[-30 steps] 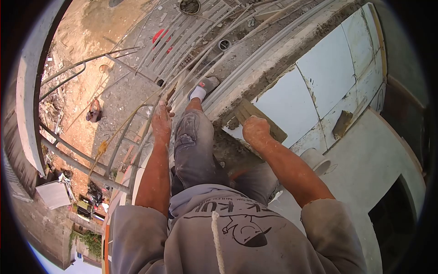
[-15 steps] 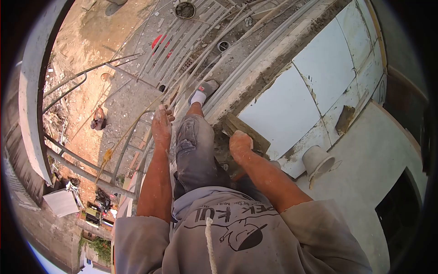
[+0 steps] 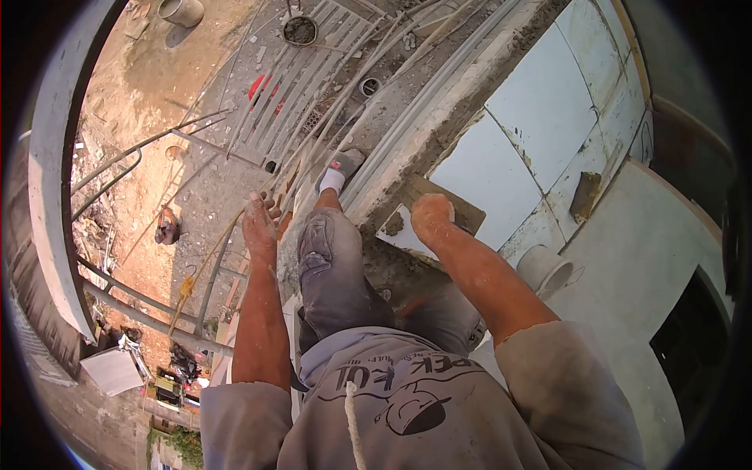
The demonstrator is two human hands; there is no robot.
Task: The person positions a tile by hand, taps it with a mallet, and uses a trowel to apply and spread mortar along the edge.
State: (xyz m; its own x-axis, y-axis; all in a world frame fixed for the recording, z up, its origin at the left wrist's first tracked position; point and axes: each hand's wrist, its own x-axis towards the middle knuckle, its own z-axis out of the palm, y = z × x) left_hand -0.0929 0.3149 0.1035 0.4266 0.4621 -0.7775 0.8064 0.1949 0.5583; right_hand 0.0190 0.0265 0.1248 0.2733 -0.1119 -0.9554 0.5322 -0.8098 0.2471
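Observation:
My right hand is closed in a fist around a plastering trowel, its flat, mortar-stained blade lying over the near end of the large white tiles. A lump of grey mortar sits on a white corner just left of that fist. The trowel's handle is hidden inside my fingers. My left hand, dusty with cement, is held out beside my knee, its fingers apart and slightly bent. Nothing shows in it. Behind it run bamboo poles and metal tubing.
A drop to the ground lies on the left, beyond metal scaffold tubes. A person is down there. A slatted platform bears a bucket of mortar. On the right are a pale bucket and a mortar-caked block.
My right hand has moved up and right with the trowel, uncovering a white corner with mortar on it. My left hand has shifted slightly left and down, and the view has shifted a little.

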